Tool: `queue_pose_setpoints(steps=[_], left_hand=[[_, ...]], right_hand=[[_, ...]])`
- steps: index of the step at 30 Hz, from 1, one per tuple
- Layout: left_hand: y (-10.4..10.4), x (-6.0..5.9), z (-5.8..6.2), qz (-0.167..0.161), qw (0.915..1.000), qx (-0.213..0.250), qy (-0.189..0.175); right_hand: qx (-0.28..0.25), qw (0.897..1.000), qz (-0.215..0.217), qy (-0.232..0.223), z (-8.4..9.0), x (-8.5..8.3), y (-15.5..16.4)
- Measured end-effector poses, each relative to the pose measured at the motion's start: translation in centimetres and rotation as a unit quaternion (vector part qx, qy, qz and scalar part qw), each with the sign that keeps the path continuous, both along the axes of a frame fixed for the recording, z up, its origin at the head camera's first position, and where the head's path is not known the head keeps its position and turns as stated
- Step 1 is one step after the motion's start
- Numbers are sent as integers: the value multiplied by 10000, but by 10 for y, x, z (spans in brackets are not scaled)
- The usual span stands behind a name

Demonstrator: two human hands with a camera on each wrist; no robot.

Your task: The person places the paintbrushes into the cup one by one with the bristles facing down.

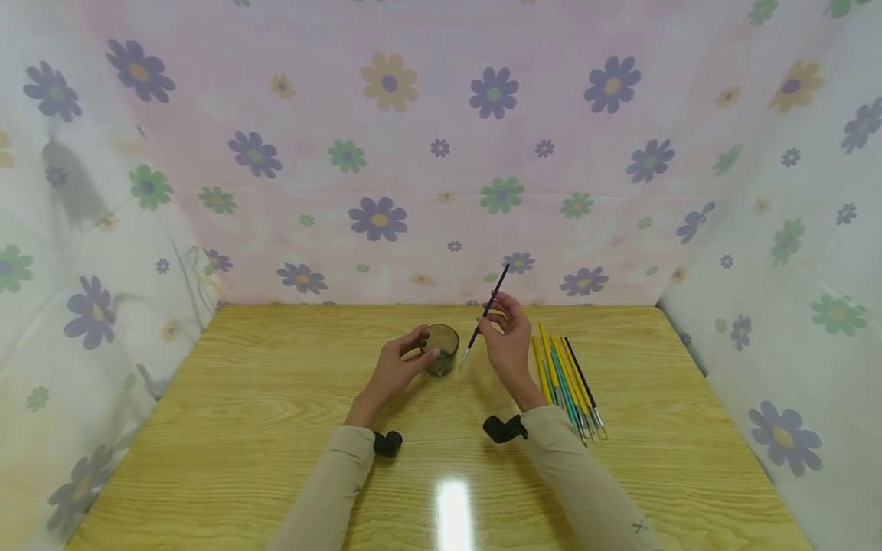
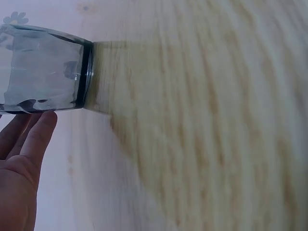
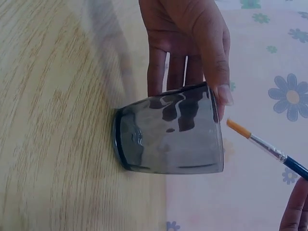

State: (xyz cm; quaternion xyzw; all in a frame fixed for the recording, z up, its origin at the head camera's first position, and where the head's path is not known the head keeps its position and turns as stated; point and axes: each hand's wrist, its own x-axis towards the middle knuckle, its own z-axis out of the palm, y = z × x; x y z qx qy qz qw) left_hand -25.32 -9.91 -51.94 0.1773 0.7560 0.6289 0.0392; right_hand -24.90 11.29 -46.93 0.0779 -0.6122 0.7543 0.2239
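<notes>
Head view: I see my left hand (image 1: 394,370) curled around the smoky grey glass cup (image 1: 442,349) standing mid-table on the pale wooden table (image 1: 241,398), while my right hand (image 1: 506,337) pinches a dark purple thin paintbrush (image 1: 486,314), bristles tilted down just beside the cup's rim; yellow and teal spare brushes (image 1: 568,386) lie right of it

Left wrist view: my fingers (image 2: 29,139) touch the cup's wall (image 2: 41,67)

Right wrist view: the brush's orange tip (image 3: 239,129) hovers near the cup's mouth (image 3: 171,130)

Left hand (image 1: 394,373) apparently holds glass (image 1: 442,350); right hand (image 1: 507,342) pinches brush (image 1: 486,314).
</notes>
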Motion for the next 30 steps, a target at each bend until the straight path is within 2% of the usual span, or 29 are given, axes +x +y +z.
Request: queue_pose_setpoints(steps=[10, 19, 24, 30], left_hand=[[3, -2, -6, 115, 9998, -31, 157], [1, -2, -7, 214, 9996, 1, 204], [1, -1, -6, 228, 9994, -57, 243], [2, -2, -6, 136, 9996, 84, 216]], right_hand=[[-174, 9993, -216, 261, 1, 2, -15], [70, 9960, -426, 786, -1, 3, -25], [140, 9951, -470, 856, -1, -1, -27], [151, 9950, -460, 874, 6, 0, -29]])
